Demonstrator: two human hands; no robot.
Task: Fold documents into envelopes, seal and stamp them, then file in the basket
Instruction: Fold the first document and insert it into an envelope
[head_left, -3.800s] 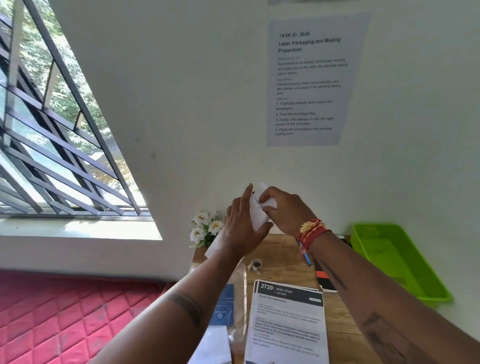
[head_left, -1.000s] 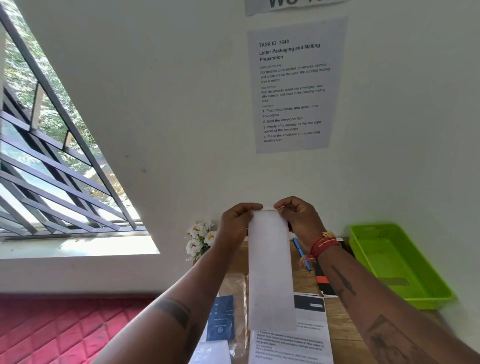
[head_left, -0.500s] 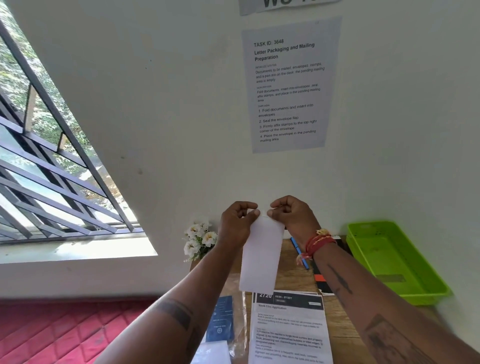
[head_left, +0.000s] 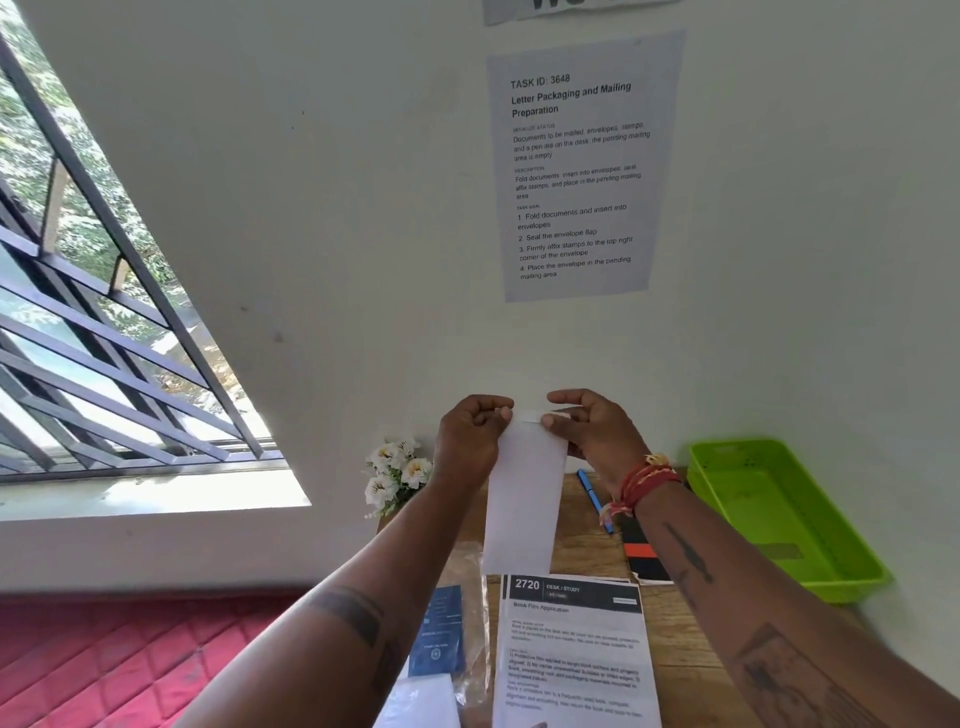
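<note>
You are pinching the top corners of the long white paper envelope (head_left: 524, 499) with your left hand (head_left: 467, 441) and right hand (head_left: 597, 431), dangling it upright above the wooden desk (head_left: 670, 623). Uneven pressing risks a crooked, puckered flap seal, and the green plastic basket (head_left: 779, 514) is waiting well off to your right.

Both forearms extend forward and upward, converging above the desk (head_left: 670, 629). Left hand (head_left: 470, 439): fingers curled, thumb and index pinching the top left corner of the envelope (head_left: 524, 499). Right hand (head_left: 597, 431): thumb and index pinching the top right corner, remaining fingers curled behind it. The right wrist carries red thread bands. Both hands are level, well above the desk's far edge.
</note>
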